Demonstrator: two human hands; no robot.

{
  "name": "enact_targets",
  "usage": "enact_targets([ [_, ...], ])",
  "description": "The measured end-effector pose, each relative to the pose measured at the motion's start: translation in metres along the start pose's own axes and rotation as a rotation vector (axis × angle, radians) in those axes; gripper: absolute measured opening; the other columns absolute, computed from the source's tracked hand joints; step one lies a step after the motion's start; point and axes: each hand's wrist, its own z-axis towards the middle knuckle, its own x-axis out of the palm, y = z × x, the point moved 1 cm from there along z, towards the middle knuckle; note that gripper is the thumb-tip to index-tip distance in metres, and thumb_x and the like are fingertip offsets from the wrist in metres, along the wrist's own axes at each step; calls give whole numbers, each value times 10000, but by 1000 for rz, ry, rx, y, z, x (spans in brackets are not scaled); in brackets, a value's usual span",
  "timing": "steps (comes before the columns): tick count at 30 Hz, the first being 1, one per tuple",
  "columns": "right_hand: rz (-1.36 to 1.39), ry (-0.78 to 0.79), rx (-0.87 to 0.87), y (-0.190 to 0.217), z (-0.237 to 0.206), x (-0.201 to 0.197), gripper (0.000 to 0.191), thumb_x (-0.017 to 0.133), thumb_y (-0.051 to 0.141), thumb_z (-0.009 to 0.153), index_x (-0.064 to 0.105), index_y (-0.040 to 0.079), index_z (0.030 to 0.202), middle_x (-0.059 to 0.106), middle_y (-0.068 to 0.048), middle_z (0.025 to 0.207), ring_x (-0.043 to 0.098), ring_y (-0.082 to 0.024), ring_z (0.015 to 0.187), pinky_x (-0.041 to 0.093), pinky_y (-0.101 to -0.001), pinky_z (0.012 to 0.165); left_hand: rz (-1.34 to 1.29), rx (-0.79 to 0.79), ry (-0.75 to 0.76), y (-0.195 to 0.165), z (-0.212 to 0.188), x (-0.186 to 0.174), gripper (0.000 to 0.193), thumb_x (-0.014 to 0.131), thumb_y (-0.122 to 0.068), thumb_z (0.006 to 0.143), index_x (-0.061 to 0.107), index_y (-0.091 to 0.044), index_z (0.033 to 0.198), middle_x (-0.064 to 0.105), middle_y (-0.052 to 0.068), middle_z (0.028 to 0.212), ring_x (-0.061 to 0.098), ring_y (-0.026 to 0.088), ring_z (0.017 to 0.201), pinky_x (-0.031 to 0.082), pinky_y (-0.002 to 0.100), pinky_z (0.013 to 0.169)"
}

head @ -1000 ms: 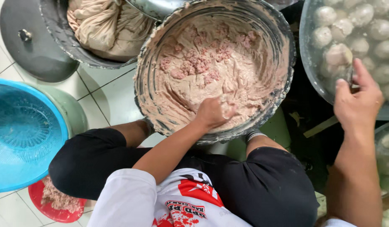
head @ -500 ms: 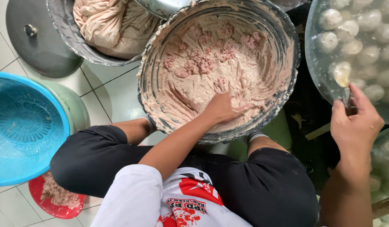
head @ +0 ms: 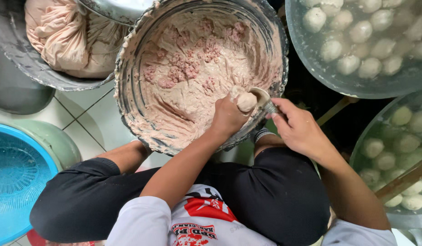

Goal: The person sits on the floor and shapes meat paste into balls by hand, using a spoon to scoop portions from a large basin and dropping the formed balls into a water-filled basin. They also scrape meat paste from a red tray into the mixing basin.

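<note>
**One head camera, looking straight down**

A single view, worn on the person's head, faces steeply down over their lap and knees to the tiled floor [head: 81, 120]. It sits close: the big metal bowl [head: 129, 82] fills the upper middle, other basins are cut by the frame edges. No second view overlaps it.

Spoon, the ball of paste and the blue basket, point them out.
spoon [head: 262, 97], head view, on its bowl.
ball of paste [head: 245, 102], head view, on its rounded top.
blue basket [head: 15, 177], head view, on its mesh floor.
</note>
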Motion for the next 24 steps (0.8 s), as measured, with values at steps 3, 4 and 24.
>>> enact_targets([
  [3, 46, 93, -64, 3, 7, 2, 422, 561, 102, 996, 576, 39, 1413, 757, -61, 981, 643, -73, 766, 515, -266, 671, 190, -13, 110, 0, 1, 2, 269, 824, -221, 767, 725, -75, 969, 745, 186, 871, 736, 385, 838, 602, 456, 739],
  [4, 163, 172, 76, 1, 10, 2, 452, 556, 111, 981, 577, 69, 1431, 748, -72, 966, 602, -106, 680, 493, -292, 598, 266, -15, 162, 3, 1, 1, 226, 817, -207, 765, 743, -75, 933, 739, 191, 857, 729, 398, 828, 597, 473, 746],
  [24, -441, -631, -128, -29, 16, -80, 165, 671, 182, 1088, 644, 24, 1129, 676, -235, 903, 663, -449, 857, 509, -495, 745, 391, -175, 197, 113, -76, -38, 673, 578, -607, 848, 726, 37, 976, 700, 300, 880, 688, 488, 833, 553, 537, 747],
])
